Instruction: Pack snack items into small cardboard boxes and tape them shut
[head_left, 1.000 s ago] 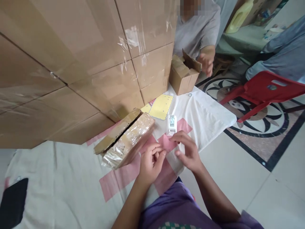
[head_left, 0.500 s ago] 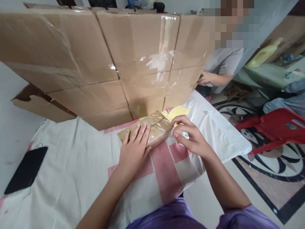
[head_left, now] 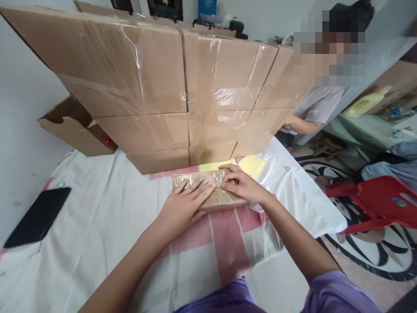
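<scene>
A small cardboard box (head_left: 224, 199) with shiny clear plastic film or tape over its top lies on the cloth in front of me. My left hand (head_left: 187, 200) rests flat on its left part, fingers stretched out and apart. On the top of the same box, right of centre, my right hand (head_left: 239, 184) has its thumb and fingers pinched together at the shiny film. What sits between those fingertips is too small to make out.
Behind the box rises a wall of taped cartons (head_left: 215, 95). An open carton (head_left: 78, 130) stands at the left, beyond a black flat object (head_left: 37, 217). The table (head_left: 110, 226) has a white and pink cloth. Another person (head_left: 322, 108) is beyond the cartons; a red chair (head_left: 374, 204) stands right.
My right hand has moved left from the box's right end onto its top, and its fingers have closed. The box has turned to lie more squarely. My left hand stays on it.
</scene>
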### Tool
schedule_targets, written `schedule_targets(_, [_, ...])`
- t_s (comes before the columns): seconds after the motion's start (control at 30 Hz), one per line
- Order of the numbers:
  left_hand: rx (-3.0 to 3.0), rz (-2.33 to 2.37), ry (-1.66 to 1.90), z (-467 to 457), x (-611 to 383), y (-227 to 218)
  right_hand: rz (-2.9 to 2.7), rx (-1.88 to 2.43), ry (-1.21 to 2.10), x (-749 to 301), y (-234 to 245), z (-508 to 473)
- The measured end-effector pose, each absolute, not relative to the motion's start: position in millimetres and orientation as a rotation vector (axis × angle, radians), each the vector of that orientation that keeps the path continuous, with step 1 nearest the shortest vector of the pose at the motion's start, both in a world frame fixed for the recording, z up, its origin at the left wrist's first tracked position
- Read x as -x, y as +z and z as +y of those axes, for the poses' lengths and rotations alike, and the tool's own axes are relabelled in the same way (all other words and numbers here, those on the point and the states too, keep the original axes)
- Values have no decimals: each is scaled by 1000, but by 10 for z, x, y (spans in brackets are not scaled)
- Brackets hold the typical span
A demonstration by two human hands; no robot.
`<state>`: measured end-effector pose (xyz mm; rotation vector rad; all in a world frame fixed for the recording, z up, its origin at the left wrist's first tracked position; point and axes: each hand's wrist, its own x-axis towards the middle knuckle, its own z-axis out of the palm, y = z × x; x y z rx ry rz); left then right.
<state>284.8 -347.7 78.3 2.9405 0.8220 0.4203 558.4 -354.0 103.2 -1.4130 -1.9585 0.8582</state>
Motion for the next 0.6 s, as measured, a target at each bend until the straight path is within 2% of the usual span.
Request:
schedule_targets(0.3, [-2846, 892, 348, -3706, -3056, 1078, -1810, 1425, 756, -5509, 913, -3603])
schedule_targets(0.6, [-2863, 1032, 430, -3795, -3270, 984, -1908, 1436, 487, -5469, 924, -3666])
